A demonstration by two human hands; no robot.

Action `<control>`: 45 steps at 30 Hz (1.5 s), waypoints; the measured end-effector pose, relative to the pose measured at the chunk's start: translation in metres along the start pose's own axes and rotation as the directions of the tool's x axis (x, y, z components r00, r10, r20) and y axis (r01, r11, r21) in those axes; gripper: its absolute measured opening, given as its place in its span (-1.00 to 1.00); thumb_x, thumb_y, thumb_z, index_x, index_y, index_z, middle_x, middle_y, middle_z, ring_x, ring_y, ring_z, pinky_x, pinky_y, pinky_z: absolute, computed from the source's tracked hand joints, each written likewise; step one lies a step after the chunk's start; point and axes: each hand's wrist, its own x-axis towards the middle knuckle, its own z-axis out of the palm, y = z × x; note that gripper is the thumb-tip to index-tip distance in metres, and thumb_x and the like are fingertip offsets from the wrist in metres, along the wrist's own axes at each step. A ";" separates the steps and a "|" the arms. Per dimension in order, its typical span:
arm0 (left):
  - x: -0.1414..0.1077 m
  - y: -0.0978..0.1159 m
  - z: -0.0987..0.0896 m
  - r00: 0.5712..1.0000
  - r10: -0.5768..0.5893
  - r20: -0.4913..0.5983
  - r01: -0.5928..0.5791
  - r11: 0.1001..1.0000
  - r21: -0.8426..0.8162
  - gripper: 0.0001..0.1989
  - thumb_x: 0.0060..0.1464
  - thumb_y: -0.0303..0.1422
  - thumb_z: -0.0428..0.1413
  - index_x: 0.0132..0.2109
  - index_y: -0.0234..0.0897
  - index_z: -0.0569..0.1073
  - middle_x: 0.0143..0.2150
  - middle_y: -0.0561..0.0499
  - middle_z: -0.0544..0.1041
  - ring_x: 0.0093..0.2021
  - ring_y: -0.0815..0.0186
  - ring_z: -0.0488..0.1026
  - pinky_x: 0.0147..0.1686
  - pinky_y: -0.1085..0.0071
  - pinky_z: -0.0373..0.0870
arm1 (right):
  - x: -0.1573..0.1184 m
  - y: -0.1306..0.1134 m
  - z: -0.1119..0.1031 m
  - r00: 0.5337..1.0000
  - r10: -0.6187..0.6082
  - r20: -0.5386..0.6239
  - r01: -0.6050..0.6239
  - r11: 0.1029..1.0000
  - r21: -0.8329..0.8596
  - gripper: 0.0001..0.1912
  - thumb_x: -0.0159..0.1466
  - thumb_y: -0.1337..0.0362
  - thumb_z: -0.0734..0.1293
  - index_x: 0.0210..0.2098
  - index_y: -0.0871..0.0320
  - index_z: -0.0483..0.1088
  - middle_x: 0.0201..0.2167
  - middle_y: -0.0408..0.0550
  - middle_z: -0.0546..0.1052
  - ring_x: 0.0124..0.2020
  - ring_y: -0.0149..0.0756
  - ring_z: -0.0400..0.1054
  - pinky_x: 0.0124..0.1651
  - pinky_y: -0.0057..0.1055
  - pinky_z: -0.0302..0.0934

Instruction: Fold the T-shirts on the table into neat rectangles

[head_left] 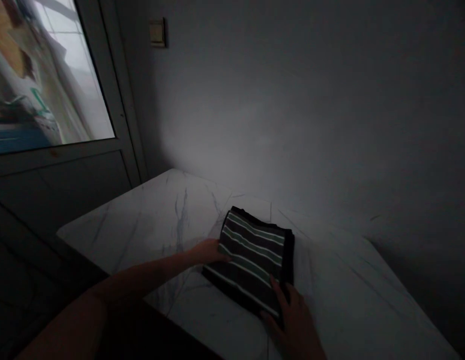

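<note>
A folded striped cloth [251,250], dark with green and pale bands and a black border, lies flat on a white marble-patterned table [142,225]. It looks like a folded garment, but its exact kind does not show. My left hand [208,251] is at the cloth's left edge, the thumb over the top and the other fingers mostly hidden by the fabric, closed on that edge. At the near right corner, my right hand [294,312] rests with its fingers spread over the cloth and its black border. The light is dim.
A grey wall [292,110] rises behind the table, with a light switch [157,33] on it. To the left stands a door [59,175] with a glass pane; blurred hanging things show through it. The table's front edge borders a dark area.
</note>
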 end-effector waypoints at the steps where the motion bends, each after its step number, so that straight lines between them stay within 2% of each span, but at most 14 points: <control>1: -0.020 -0.012 -0.009 0.999 -0.037 -0.021 0.037 0.999 -0.022 -0.41 -0.08 0.00 0.21 0.08 -0.18 0.52 0.07 -0.04 0.58 0.10 0.02 0.48 0.13 0.20 0.35 | -0.001 -0.022 0.002 1.000 -0.018 0.000 0.018 1.000 0.002 -0.28 0.30 -0.07 0.24 0.39 -0.08 0.04 0.19 0.20 0.32 0.16 0.13 0.28 0.08 0.07 0.26; 6: -0.101 -0.051 -0.029 0.961 -0.248 -0.126 0.222 0.956 -0.193 -0.41 -0.08 0.02 0.20 0.05 -0.19 0.53 0.07 -0.04 0.58 0.07 0.03 0.50 0.09 0.21 0.39 | 0.001 -0.099 0.004 0.992 -0.077 0.102 0.073 0.997 0.038 -0.17 0.25 0.00 0.33 0.42 -0.13 -0.07 0.24 0.20 0.29 0.15 0.14 0.28 0.08 0.05 0.26; 11: -0.123 -0.053 -0.028 0.901 -0.364 -0.236 0.298 0.914 -0.275 -0.40 -0.07 0.01 0.20 0.07 -0.23 0.49 0.01 -0.07 0.61 0.02 0.05 0.53 0.01 0.24 0.43 | 0.005 -0.128 0.005 0.995 0.009 0.100 -0.015 0.998 0.064 -0.17 0.22 0.08 0.37 0.40 -0.18 -0.02 0.23 0.14 0.30 0.16 0.12 0.27 0.09 0.07 0.25; 15: -0.121 -0.051 -0.032 0.898 -0.356 -0.257 0.342 0.934 -0.098 -0.48 -0.01 0.00 0.17 0.02 -0.22 0.50 -0.02 -0.09 0.61 0.00 0.02 0.53 0.00 0.19 0.42 | -0.002 -0.136 0.003 0.993 0.094 0.070 -0.101 0.989 0.103 -0.23 0.23 0.04 0.35 0.38 -0.14 0.06 0.22 0.16 0.31 0.17 0.12 0.25 0.12 0.09 0.23; 18: -0.116 -0.055 -0.044 0.881 -0.286 -0.376 0.362 0.920 0.149 -0.58 0.13 -0.03 0.07 -0.03 -0.22 0.48 -0.06 -0.12 0.59 -0.04 0.04 0.53 -0.02 0.16 0.42 | 0.000 -0.126 -0.016 0.981 0.059 0.186 -0.094 0.978 0.185 -0.23 0.20 -0.03 0.37 0.35 -0.14 0.14 0.26 0.13 0.30 0.20 0.11 0.24 0.14 0.05 0.24; 21: -0.101 -0.057 -0.064 0.860 -0.030 -0.509 0.249 0.896 0.368 -0.67 0.23 -0.12 0.01 0.02 -0.20 0.42 -0.04 -0.11 0.54 -0.02 0.09 0.50 0.01 0.15 0.41 | 0.024 -0.105 -0.047 0.956 -0.027 0.291 -0.065 0.951 0.302 -0.51 0.28 0.00 0.29 0.20 -0.15 0.37 0.14 0.00 0.46 0.10 -0.03 0.38 0.09 -0.09 0.32; 25: -0.052 -0.051 -0.096 0.850 0.274 -0.450 0.020 0.836 0.548 -0.70 0.24 -0.25 0.04 0.08 -0.18 0.38 0.03 -0.11 0.47 0.05 0.12 0.43 0.09 0.15 0.36 | 0.100 -0.083 -0.073 0.993 -0.034 0.114 -0.003 0.949 0.314 -0.71 0.37 0.15 0.20 -0.08 -0.04 0.53 -0.10 -0.05 0.59 -0.09 -0.13 0.47 -0.02 -0.14 0.36; 29: -0.008 -0.044 -0.120 0.928 0.212 -0.305 -0.010 0.836 0.549 -0.63 0.14 -0.40 0.13 0.11 -0.23 0.40 0.00 -0.11 0.47 0.01 0.16 0.45 0.07 0.24 0.37 | 0.176 -0.082 -0.061 0.998 -0.062 0.026 0.053 0.964 0.261 -0.72 0.27 0.33 0.32 -0.02 0.09 0.47 -0.01 0.06 0.52 -0.02 -0.14 0.42 0.00 -0.21 0.32; 32: -0.002 -0.042 -0.128 0.974 0.116 -0.195 0.003 0.852 0.523 -0.71 0.10 -0.44 0.14 0.00 -0.19 0.49 -0.10 -0.03 0.50 -0.09 0.22 0.49 -0.07 0.33 0.41 | 0.197 -0.086 -0.047 0.993 -0.076 0.086 0.054 0.972 0.228 -0.76 0.23 0.40 0.35 -0.09 0.14 0.48 -0.16 0.03 0.53 -0.15 -0.21 0.43 -0.09 -0.28 0.31; 37: -0.017 -0.042 -0.132 0.977 0.144 -0.158 -0.022 0.804 0.594 -0.80 0.13 -0.42 0.09 -0.11 -0.15 0.53 -0.11 0.00 0.50 -0.18 0.24 0.51 -0.22 0.37 0.41 | 0.193 -0.089 -0.037 0.986 -0.134 0.096 0.110 0.970 0.218 -0.90 0.23 0.42 0.33 -0.26 0.13 0.43 -0.21 -0.04 0.50 -0.22 -0.28 0.40 -0.19 -0.37 0.26; 41: -0.014 -0.011 -0.176 0.976 0.154 -0.153 -0.011 0.742 0.670 -0.87 0.18 -0.37 0.07 -0.17 -0.24 0.49 -0.16 -0.01 0.54 -0.26 0.29 0.52 -0.30 0.44 0.37 | 0.241 -0.095 -0.066 0.944 -0.205 0.257 0.135 0.955 0.264 -0.90 0.19 0.46 0.33 -0.33 0.14 0.37 -0.40 -0.10 0.49 -0.36 -0.30 0.40 -0.32 -0.40 0.23; 43: -0.012 0.020 -0.220 0.930 0.194 -0.313 0.074 0.733 0.676 -0.82 0.23 -0.36 0.00 -0.13 -0.32 0.45 -0.25 0.01 0.54 -0.29 0.34 0.52 -0.29 0.47 0.34 | 0.287 -0.106 -0.101 0.985 -0.136 0.101 0.098 0.943 0.318 -0.93 0.25 0.43 0.27 -0.29 0.15 0.34 -0.48 -0.14 0.45 -0.44 -0.32 0.37 -0.36 -0.40 0.23; 44: -0.012 0.038 -0.246 0.873 0.231 -0.429 0.127 0.743 0.658 -0.78 0.26 -0.37 -0.07 -0.09 -0.38 0.42 -0.31 0.03 0.52 -0.31 0.38 0.51 -0.29 0.48 0.33 | 0.312 -0.116 -0.122 0.986 -0.104 -0.127 0.144 0.920 0.365 -0.92 0.30 0.40 0.23 -0.22 0.15 0.32 -0.43 -0.13 0.45 -0.40 -0.33 0.38 -0.32 -0.40 0.25; 45: -0.014 0.055 -0.272 0.784 0.292 -0.548 0.150 0.768 0.623 -0.72 0.29 -0.37 -0.14 -0.02 -0.44 0.37 -0.35 0.08 0.49 -0.32 0.42 0.50 -0.27 0.49 0.31 | 0.334 -0.129 -0.143 0.929 -0.085 -0.361 0.237 0.884 0.402 -0.88 0.35 0.37 0.18 -0.14 0.15 0.29 -0.34 -0.10 0.46 -0.32 -0.33 0.40 -0.26 -0.39 0.28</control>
